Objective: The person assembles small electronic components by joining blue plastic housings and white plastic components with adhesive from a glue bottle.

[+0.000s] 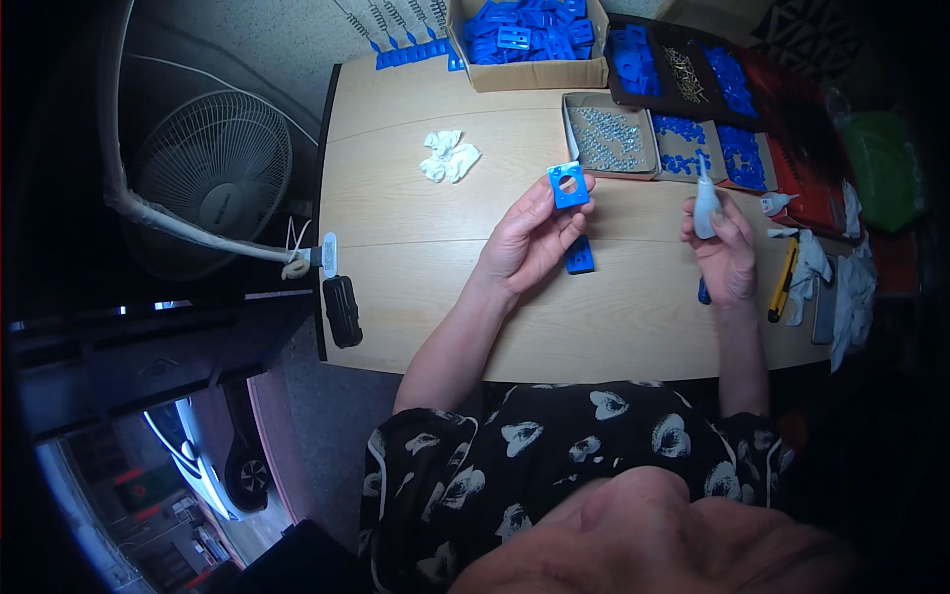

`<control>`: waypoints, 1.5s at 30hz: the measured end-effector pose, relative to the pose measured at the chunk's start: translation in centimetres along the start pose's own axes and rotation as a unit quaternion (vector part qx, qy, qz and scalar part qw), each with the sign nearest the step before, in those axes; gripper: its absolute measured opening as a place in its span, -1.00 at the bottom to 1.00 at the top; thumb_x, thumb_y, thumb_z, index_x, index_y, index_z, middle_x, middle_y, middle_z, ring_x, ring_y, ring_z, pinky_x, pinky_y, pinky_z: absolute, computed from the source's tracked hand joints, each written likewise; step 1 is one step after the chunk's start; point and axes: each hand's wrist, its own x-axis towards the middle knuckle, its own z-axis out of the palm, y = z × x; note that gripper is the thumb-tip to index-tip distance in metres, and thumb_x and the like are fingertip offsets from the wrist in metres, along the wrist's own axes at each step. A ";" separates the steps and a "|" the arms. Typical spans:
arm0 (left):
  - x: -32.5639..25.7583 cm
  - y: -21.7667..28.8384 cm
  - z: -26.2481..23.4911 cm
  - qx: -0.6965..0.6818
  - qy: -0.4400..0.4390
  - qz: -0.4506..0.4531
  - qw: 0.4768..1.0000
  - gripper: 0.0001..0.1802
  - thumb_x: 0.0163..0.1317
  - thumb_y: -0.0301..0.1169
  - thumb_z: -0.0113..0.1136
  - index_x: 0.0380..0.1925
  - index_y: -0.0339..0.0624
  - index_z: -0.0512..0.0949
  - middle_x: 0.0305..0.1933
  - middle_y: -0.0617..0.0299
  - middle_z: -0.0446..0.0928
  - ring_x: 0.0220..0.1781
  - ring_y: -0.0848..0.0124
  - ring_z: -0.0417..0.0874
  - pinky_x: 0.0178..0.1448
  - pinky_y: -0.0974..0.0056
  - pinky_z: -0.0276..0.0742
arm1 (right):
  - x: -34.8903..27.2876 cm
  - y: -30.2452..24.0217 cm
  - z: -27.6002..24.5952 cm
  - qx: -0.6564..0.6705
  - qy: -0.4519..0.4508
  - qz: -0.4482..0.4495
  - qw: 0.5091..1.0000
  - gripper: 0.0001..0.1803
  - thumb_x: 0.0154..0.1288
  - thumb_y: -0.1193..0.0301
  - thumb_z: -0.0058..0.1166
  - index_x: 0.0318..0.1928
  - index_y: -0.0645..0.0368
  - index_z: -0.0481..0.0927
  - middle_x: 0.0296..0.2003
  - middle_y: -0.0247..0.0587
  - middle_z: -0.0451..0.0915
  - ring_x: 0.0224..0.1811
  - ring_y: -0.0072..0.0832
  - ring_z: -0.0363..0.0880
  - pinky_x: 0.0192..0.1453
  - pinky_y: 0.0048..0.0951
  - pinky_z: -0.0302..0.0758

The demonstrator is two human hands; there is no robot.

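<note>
My left hand (534,236) is closed on a small blue plastic plate (567,186) with a round hole through it, held up over the middle of the table. A second blue plastic piece (580,255) lies on the wood just beside that hand, partly hidden by it. To the right, my right hand (730,252) grips a whitish squeeze bottle (706,210), its thin nozzle pointing up and away from me. The bottle and the plate are apart. Under the right hand, part of a blue object (704,290) shows; its kind is hidden.
Beyond my hands stand a cardboard tray of small metal parts (609,137), trays of blue parts (683,144) and a carton of blue pieces (529,40). Crumpled white tissue (448,156) lies left. A yellow utility knife (784,282) and another small bottle (777,203) lie right.
</note>
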 end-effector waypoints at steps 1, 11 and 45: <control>0.0 0.0 0.1 0.003 -0.001 0.000 1.000 -0.50 0.46 -0.37 0.00 0.33 -0.29 0.20 0.26 -0.01 0.41 0.14 0.30 0.57 0.23 0.32 0.57 | -0.2 -0.1 -1.6 -0.044 -0.006 -0.020 0.999 -0.47 0.34 0.34 0.04 0.24 0.33 0.33 -0.03 0.02 0.57 -0.08 -0.40 0.59 0.09 -0.35 0.50; -0.2 -0.5 -0.5 -0.002 -0.008 -0.011 1.000 -0.50 0.44 -0.37 0.04 0.30 -0.30 0.22 0.23 -0.01 0.42 0.16 0.28 0.57 0.23 0.30 0.58 | -1.3 0.3 -8.3 -0.277 0.128 -0.129 0.943 -0.45 0.40 0.45 0.00 0.33 0.37 0.26 0.21 0.07 0.48 0.29 -0.30 0.44 0.44 -0.26 0.26; -0.4 -2.0 -0.3 -0.142 -0.001 -0.058 0.988 -0.49 0.45 -0.40 0.00 0.32 -0.30 0.20 0.26 -0.05 0.40 0.19 0.22 0.54 0.26 0.26 0.57 | -0.4 2.4 -9.3 -0.332 0.211 -0.120 0.911 -0.51 0.37 0.65 -0.02 0.29 0.37 0.27 0.25 0.13 0.42 0.35 -0.27 0.37 0.45 -0.27 0.29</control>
